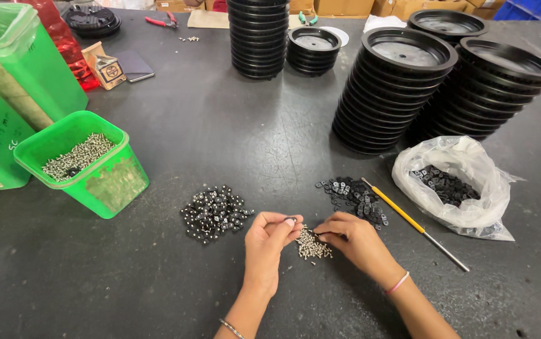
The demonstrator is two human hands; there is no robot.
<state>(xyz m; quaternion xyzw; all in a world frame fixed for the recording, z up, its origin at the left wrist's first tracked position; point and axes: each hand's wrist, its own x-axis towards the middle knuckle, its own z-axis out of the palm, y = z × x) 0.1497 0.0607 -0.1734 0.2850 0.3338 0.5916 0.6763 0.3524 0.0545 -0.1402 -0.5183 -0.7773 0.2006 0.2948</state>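
The small heap of screws lay on the table between the left hand and the right hand. Left of them sat a pile of assembled pieces; behind the right hand lay loose washers, with a screwdriver just beside them and a bag further right.

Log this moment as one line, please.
left hand: pinching small black part | right hand: on screw pile | screwdriver: lying on table

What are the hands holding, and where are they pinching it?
The left hand pinches a small dark piece at its fingertips; which part cannot be told. The right hand touches the pile of small silver screws; whether it holds one cannot be told.
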